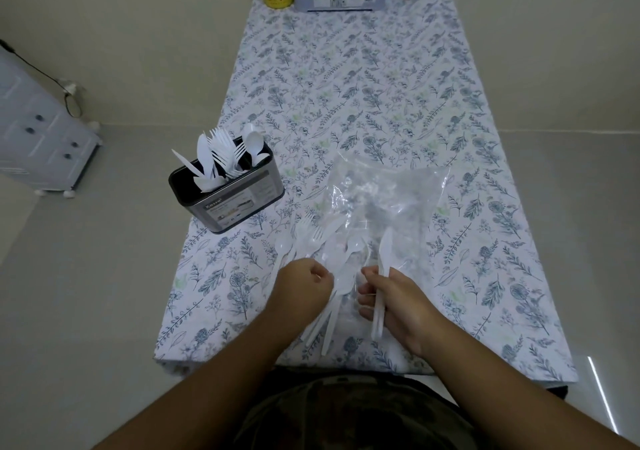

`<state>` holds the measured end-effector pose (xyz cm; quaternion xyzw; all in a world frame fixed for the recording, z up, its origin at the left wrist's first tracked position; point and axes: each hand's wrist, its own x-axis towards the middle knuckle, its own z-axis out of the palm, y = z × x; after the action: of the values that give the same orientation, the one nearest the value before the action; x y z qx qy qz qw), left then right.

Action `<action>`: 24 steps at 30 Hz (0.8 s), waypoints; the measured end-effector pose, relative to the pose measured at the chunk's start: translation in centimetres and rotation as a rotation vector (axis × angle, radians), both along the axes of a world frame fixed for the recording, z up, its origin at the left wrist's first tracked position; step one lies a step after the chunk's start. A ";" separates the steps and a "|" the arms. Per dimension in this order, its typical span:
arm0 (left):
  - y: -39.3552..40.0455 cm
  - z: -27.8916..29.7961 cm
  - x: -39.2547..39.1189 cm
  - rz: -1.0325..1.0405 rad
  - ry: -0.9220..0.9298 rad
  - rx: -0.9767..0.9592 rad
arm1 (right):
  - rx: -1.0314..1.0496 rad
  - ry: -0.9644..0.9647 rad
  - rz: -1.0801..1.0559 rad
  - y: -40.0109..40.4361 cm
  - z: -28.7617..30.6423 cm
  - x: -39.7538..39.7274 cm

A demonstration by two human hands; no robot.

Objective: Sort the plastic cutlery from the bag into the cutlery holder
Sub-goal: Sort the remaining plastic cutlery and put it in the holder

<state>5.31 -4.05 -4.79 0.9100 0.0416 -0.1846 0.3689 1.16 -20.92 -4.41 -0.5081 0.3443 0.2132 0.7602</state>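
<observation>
Mid-sort: the right hand grips knives pulled from the bag, the left hand curls over loose cutlery, next they likely go into the holder at far left

One holder, one bag, two hands

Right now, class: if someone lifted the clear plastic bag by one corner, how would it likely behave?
The clear plastic bag looks thin and crumpled, so it would probably flop and sag. It seems nearly empty, so likely very light. Its glossy film may feel slippery.
</observation>
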 end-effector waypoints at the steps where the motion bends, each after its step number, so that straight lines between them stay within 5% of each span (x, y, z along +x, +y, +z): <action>1: -0.1 0.3 -0.8 -0.025 0.013 -0.022 | 0.021 -0.018 0.004 0.2 0.0 0.2; 6: 0.2 1.1 -2.7 -0.225 0.090 -0.087 | -0.071 -0.024 0.086 0.9 -0.4 0.6; 11: 1.7 -0.7 0.0 -0.030 -0.008 0.090 | -0.090 0.076 0.049 0.3 -0.5 0.4; 24: 1.1 -3.1 1.4 -0.076 0.034 0.206 | -0.091 0.080 0.070 0.5 -0.3 0.3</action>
<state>6.71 -2.93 -7.86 0.9407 0.0319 -0.2088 0.2654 1.50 -20.43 -4.71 -0.5448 0.3660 0.2440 0.7139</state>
